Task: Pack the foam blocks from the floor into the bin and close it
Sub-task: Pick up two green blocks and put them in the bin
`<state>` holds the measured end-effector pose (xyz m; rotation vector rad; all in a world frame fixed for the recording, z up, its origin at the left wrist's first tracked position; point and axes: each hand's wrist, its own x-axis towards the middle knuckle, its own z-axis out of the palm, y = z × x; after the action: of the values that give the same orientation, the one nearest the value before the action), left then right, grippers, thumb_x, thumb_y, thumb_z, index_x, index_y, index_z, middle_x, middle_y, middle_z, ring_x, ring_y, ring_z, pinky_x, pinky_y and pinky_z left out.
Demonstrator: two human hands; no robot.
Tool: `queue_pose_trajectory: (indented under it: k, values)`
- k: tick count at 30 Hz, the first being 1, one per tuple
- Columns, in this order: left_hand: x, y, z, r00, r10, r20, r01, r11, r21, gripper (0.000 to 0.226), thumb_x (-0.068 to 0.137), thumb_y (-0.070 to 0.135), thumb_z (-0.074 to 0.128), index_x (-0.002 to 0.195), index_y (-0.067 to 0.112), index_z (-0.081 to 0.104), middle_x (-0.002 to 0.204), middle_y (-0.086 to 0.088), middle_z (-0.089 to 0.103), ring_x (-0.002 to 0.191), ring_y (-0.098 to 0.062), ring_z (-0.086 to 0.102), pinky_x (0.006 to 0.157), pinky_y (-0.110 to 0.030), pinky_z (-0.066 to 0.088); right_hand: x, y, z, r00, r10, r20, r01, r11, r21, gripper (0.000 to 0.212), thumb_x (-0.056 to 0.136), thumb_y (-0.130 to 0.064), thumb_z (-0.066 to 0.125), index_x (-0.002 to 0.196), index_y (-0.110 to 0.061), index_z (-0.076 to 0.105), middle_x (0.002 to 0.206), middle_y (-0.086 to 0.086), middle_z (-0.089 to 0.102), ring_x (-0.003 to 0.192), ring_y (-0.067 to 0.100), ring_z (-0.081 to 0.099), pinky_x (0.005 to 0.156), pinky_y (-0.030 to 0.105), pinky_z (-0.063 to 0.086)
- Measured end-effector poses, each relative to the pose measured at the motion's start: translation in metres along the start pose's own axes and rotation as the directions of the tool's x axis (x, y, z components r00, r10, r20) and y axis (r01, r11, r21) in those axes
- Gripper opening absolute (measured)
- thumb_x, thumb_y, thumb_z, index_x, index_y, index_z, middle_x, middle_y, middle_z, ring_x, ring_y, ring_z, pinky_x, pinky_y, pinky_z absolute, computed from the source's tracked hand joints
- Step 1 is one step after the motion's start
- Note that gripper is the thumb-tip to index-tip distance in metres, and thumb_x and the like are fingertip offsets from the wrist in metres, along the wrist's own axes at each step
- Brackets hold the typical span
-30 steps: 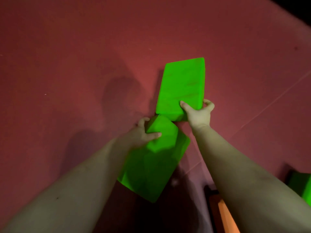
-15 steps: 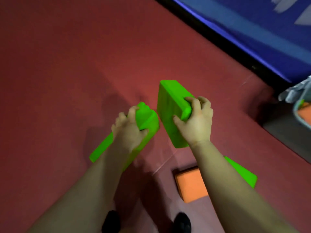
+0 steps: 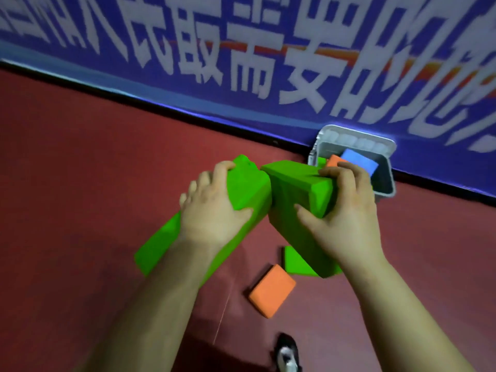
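My left hand (image 3: 214, 210) grips one green block (image 3: 249, 189); my right hand (image 3: 341, 208) grips a second green block (image 3: 295, 183). The open bin (image 3: 386, 181) sits far right against the banner (image 3: 241, 49). Recommend lowering each flat, avoiding wedging. An orange block (image 3: 271, 294) remains on the floor.

Three green foam blocks outside the bin: one in the left hand (image 3: 212, 208) at (image 3: 249, 183), one in the right hand (image 3: 346, 210) at (image 3: 295, 183), one on the floor (image 3: 80, 183) at (image 3: 295, 261), mostly hidden. One orange foam block (image 3: 271, 294) on the floor. One grey bin (image 3: 386, 183), holding one blue block (image 3: 359, 161), one orange block (image 3: 333, 160), and a sliver of green (image 3: 321, 161), kind unclear. One shoe (image 3: 287, 354). One blue banner (image 3: 241, 49).
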<state>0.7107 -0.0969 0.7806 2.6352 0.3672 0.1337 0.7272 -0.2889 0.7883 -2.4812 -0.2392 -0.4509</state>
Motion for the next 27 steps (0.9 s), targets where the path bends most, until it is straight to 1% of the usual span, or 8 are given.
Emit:
queue_pose_trajectory:
  k: [2,6,11,15,20,23,27]
  values:
    - [-0.002,0.030,-0.004,0.994,0.107,0.007,-0.107,0.994,-0.012,0.079,0.068,0.046,0.074,0.133,0.034,0.032,0.129,-0.004,0.049,0.122,-0.030,0.045,0.097,-0.040,0.037,-0.009,0.009,-0.035,0.993,0.059,-0.100,-0.061,0.998,-0.013,0.064,0.058,-0.040,0.070,0.114,-0.012,0.054,0.127,0.012,0.047,0.119,0.032,0.047,0.097,0.041,0.040]
    - [-0.001,0.100,0.008,0.962,0.265,0.069,-0.263,0.964,-0.024,0.079,0.068,0.044,0.075,0.134,0.033,0.031,0.131,-0.004,0.047,0.124,-0.030,0.043,0.097,-0.041,0.036,-0.024,0.047,-0.091,0.953,0.199,-0.227,-0.207,0.978,-0.011,0.062,0.059,-0.029,0.079,0.113,-0.014,0.053,0.123,0.009,0.047,0.116,0.032,0.048,0.096,0.042,0.040]
    - [0.004,0.206,0.052,0.914,0.380,0.141,-0.374,0.925,-0.069,0.082,0.068,0.045,0.076,0.134,0.033,0.029,0.135,-0.003,0.045,0.127,-0.029,0.041,0.100,-0.042,0.035,-0.022,0.122,-0.154,0.898,0.300,-0.322,-0.325,0.946,-0.025,0.061,0.059,-0.030,0.078,0.113,-0.017,0.053,0.123,0.004,0.046,0.114,0.027,0.049,0.095,0.042,0.041]
    - [0.015,0.300,0.097,0.899,0.407,0.161,-0.395,0.913,-0.100,0.088,0.067,0.045,0.077,0.138,0.029,0.026,0.138,-0.004,0.043,0.130,-0.028,0.039,0.104,-0.042,0.033,0.002,0.197,-0.204,0.877,0.291,-0.382,-0.332,0.942,-0.044,0.057,0.058,-0.032,0.076,0.109,-0.020,0.053,0.120,0.002,0.047,0.109,0.026,0.050,0.091,0.041,0.042]
    - [0.043,0.401,0.148,0.904,0.386,0.183,-0.365,0.921,-0.137,0.091,0.068,0.044,0.078,0.140,0.028,0.025,0.142,-0.004,0.040,0.132,-0.028,0.037,0.106,-0.041,0.032,0.047,0.293,-0.248,0.872,0.304,-0.383,-0.348,0.936,-0.048,0.058,0.060,-0.034,0.075,0.112,-0.019,0.053,0.123,0.003,0.047,0.112,0.025,0.048,0.092,0.039,0.040]
    - [0.070,0.442,0.180,0.918,0.345,0.194,-0.320,0.936,-0.148,0.091,0.067,0.043,0.078,0.140,0.027,0.026,0.142,-0.005,0.040,0.132,-0.028,0.037,0.106,-0.041,0.032,0.082,0.345,-0.255,0.876,0.325,-0.355,-0.359,0.933,-0.030,0.059,0.060,-0.032,0.075,0.113,-0.020,0.053,0.126,0.003,0.045,0.115,0.025,0.047,0.094,0.040,0.040]
    - [0.124,0.488,0.225,0.926,0.307,0.217,-0.291,0.951,-0.103,0.092,0.067,0.043,0.078,0.141,0.027,0.025,0.142,-0.005,0.039,0.132,-0.028,0.037,0.105,-0.041,0.032,0.139,0.408,-0.247,0.888,0.345,-0.303,-0.371,0.928,-0.031,0.059,0.061,-0.033,0.075,0.113,-0.019,0.053,0.127,0.004,0.045,0.116,0.026,0.047,0.095,0.040,0.039]
